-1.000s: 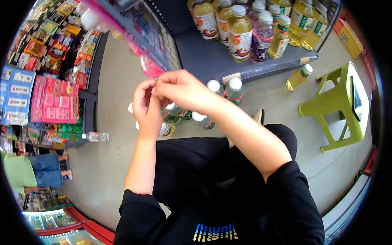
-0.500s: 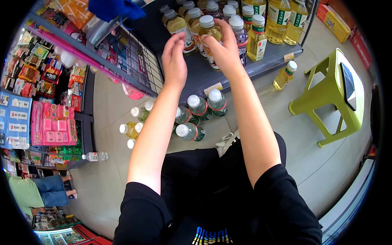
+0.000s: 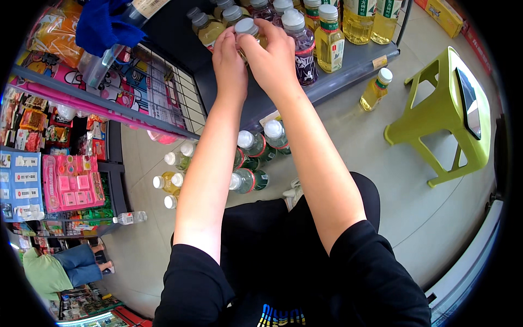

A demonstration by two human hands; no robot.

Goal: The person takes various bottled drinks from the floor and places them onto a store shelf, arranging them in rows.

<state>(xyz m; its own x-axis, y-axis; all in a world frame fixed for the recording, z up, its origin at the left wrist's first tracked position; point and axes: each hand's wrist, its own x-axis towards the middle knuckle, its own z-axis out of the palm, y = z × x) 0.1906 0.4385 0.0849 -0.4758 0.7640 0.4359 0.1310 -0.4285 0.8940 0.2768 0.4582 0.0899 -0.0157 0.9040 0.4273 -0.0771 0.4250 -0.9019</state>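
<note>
On the lower shelf (image 3: 338,83), a white-capped bottle of yellowish drink (image 3: 247,26) stands in the front row between my hands. My right hand (image 3: 270,59) curls round its right side, thumb near the cap. My left hand (image 3: 228,68) presses against its left side with the fingers bent. Most of the bottle's body is hidden behind my hands. Just to the right is a dark purple-labelled bottle (image 3: 306,54), then a square yellow tea bottle (image 3: 329,41). More capped bottles (image 3: 205,28) stand behind and to the left.
Several green-labelled clear bottles (image 3: 250,143) and yellow bottles (image 3: 162,182) stand on the floor below the shelf. One yellow bottle (image 3: 376,90) stands near a green stool (image 3: 436,117) bearing a phone (image 3: 468,103). A wire rack (image 3: 180,95) borders the left; a person (image 3: 49,272) is farther off.
My hands have come closer together, the left now against the bottle. The bottle and hands appear farther left in the picture, as the whole view has shifted somewhat.
</note>
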